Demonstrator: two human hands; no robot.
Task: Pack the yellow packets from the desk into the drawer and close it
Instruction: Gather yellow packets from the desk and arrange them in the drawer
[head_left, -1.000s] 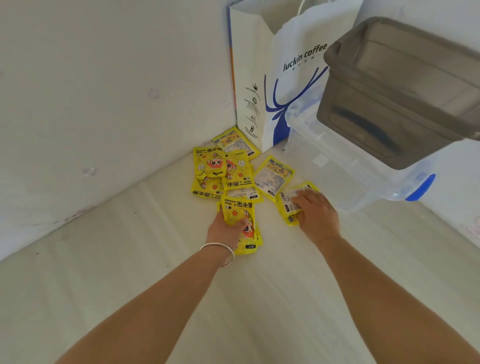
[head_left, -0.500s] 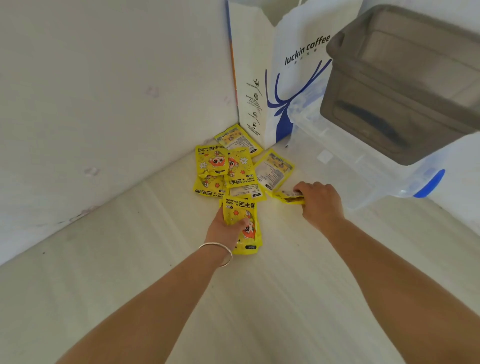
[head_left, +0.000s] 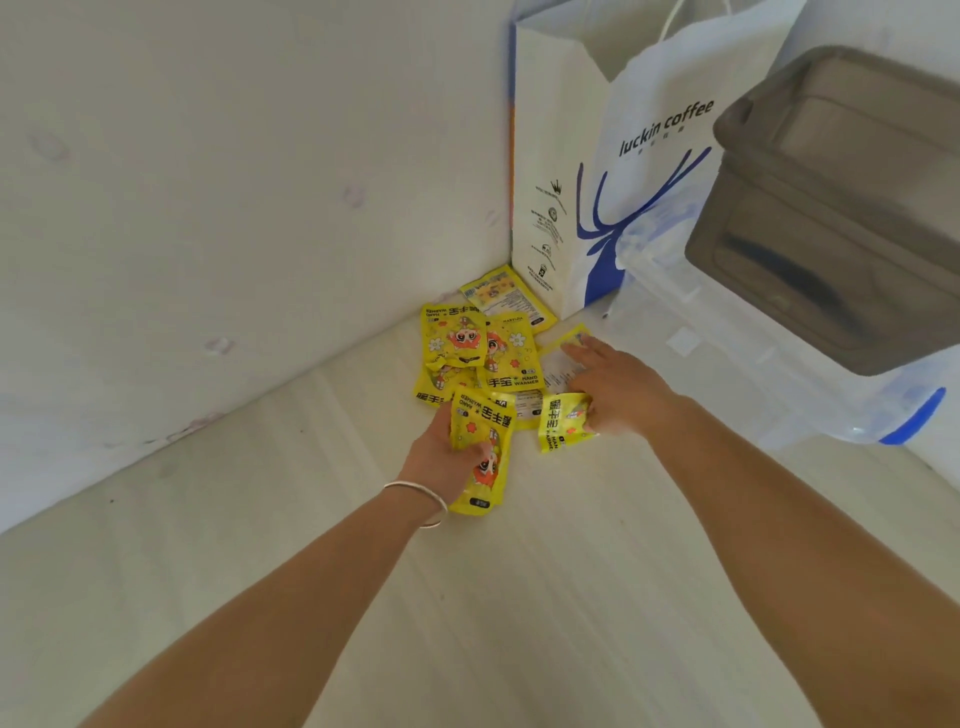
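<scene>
Yellow packets (head_left: 480, 348) lay heaped in the desk (head_left: 467, 597) corner. My left hand (head_left: 441, 457) gripped one packet (head_left: 480, 447). My right hand (head_left: 618, 387) pinched another (head_left: 563, 421), fingers spread over the pile.

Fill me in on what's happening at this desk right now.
A person is gathering yellow hand-warmer packets piled in the corner of a pale desk. The left hand grips one packet, while the right hand pinches another and reaches its fingers over a packet lying face down. A grey translucent plastic drawer stands pulled open at the right, beside a white paper coffee bag. Several packets remain on the desk.
</scene>
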